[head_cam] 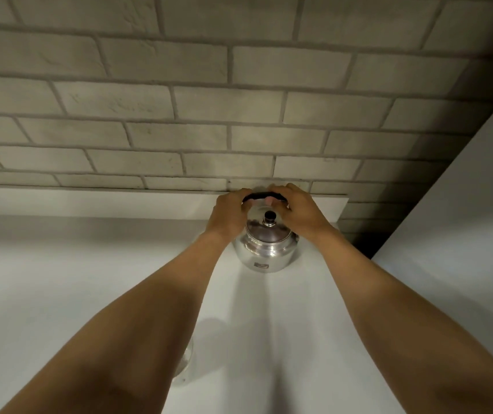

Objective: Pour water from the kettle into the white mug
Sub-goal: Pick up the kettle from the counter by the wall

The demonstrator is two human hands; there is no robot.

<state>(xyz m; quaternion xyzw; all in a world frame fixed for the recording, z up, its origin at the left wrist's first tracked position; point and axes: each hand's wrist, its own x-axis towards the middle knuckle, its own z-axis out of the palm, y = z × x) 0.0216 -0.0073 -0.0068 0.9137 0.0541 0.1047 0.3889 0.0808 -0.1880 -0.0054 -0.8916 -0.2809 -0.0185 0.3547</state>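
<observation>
Polished steel forms the kettle (266, 249), which is seen standing upright at the back of a white counter (60, 294), close against the low white ledge (119, 204) below the pale brick wall (209, 115). Its black arched handle (264, 196) is closed upon from both sides: the left hand (229, 218) is wrapped over the left end and the right hand (298, 212) over the right end, with fingertips visible beneath the bar. A small dark lid knob (269, 217) is seen between the two hands and is not touched. The body is judged to be rigid, smooth and probably slippery, and may be hot, so the handle is taken as the proper place for a grip; weight will depend on the water inside, which cannot be seen. The lid is likely loose and could shift when the kettle is tilted. Little room is left behind the kettle because of the ledge and wall, and a tall white panel (463, 204) rises at the right, so a lift toward the open near counter is judged easiest. A clear glass object (186, 364) is partly hidden under the left forearm and could be knocked. No white mug is in view.
</observation>
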